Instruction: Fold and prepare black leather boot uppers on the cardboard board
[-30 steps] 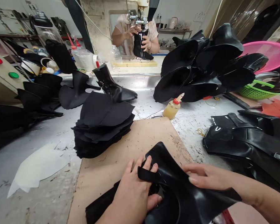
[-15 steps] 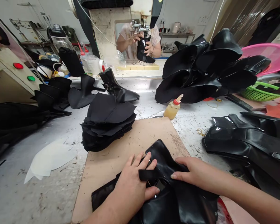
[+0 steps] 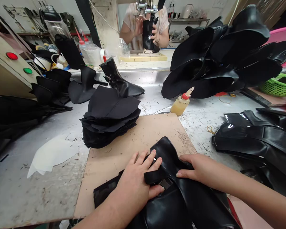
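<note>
Running out of view at six o'clock, the glossy black piece (image 3: 197, 200) is gripped by the partly hidden right hand (image 3: 199, 167); whether it is clasped by the left hand (image 3: 137, 178) cannot be told.

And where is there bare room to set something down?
Mostly bare: the cardboard between the stack and left hand; the table below the white sheets; the strip between boot and bottle.
Crowded: beneath the right hand, over the upper, and far right, with black pieces.
</note>
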Demonstrator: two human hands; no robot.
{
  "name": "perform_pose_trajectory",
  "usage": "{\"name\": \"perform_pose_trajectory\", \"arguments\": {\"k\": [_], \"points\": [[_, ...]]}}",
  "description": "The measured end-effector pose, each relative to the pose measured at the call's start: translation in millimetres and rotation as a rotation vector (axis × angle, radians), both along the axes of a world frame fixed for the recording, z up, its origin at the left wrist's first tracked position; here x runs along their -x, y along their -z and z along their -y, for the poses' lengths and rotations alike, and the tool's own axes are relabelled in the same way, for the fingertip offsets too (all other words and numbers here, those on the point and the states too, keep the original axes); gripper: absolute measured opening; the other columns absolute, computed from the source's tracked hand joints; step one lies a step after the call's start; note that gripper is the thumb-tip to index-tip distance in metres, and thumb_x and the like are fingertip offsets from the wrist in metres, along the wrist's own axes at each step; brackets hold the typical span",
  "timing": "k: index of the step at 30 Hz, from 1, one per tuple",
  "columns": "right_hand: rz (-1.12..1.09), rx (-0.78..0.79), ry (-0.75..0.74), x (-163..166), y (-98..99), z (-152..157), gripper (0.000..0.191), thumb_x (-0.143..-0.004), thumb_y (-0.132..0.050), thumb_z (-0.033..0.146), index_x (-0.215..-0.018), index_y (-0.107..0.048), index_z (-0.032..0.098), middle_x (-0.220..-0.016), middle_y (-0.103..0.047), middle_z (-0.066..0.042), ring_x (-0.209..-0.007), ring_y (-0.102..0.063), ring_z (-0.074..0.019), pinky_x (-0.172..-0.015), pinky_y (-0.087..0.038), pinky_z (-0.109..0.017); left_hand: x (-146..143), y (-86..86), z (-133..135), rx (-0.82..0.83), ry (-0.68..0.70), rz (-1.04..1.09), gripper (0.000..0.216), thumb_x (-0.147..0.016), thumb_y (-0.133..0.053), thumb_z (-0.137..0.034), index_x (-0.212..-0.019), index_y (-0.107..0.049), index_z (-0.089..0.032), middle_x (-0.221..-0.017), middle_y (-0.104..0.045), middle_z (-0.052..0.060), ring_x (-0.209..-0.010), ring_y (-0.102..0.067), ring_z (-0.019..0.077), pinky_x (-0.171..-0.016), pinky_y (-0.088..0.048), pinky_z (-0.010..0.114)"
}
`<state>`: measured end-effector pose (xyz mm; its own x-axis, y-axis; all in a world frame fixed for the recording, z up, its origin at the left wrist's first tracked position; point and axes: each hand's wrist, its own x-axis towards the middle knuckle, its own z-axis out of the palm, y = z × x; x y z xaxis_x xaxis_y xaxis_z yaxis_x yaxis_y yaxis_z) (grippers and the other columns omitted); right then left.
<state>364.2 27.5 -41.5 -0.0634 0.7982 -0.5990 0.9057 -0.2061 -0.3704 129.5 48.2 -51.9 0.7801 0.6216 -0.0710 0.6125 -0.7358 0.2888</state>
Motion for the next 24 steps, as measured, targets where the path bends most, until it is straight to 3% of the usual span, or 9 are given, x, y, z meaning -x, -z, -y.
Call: {"name": "perform_pose_trajectory", "arguments": {"k": [6,18,22,24], "points": [[0.043,-0.001,-0.062,0,-1.6,-3,0.029,-0.079,-0.068,0.042,-0.097,-0.069,0.019,-0.099,-0.073,-0.013,-0.091,-0.066,-0.0366,-0.074,-0.047,-0.04,0,0.6,-1,0.046,0.001,-0.034,0.068,-0.082,-0.061,-0.056,-0.14,-0.045,-0.023,-0.149,-0.041,0.008,-0.136,-0.038,0.0339,-0.11,-0.034,0.057],[-0.082,0.032,0.014,-2,-5.2,-4,0.03,-0.077,-0.066,0.046,-0.087,-0.065,0.018,-0.094,-0.072,-0.012,-0.087,-0.064,-0.0331,-0.072,-0.045,-0.037,-8,-9.4,-8,0.158,0.005,-0.103,0.073,-0.078,-0.067,-0.053,-0.14,-0.046,-0.021,-0.15,-0.038,0.013,-0.136,-0.035,0.0397,-0.11,-0.028,0.063],[-0.187,0.034,0.009,-1,-9.9,-7,0.028,-0.076,-0.067,0.044,-0.086,-0.067,0.018,-0.095,-0.073,-0.01,-0.09,-0.065,-0.032,-0.075,-0.047,-0.036,0,-12.5,-9,0.183,-0.028,-0.018,0.076,-0.074,-0.072,-0.052,-0.139,-0.047,-0.021,-0.15,-0.04,0.012,-0.138,-0.032,0.0393,-0.112,-0.025,0.06],[-0.227,0.042,0.006,-2,-12.4,-8,0.028,-0.076,-0.068,0.043,-0.088,-0.068,0.018,-0.096,-0.074,-0.009,-0.092,-0.066,-0.0316,-0.076,-0.049,-0.036,15,-16.2,2,0.211,-0.127,0.085,0.083,-0.072,-0.075,-0.047,-0.142,-0.042,-0.017,-0.152,-0.034,0.015,-0.14,-0.028,0.0375,-0.112,-0.027,0.058]]}}
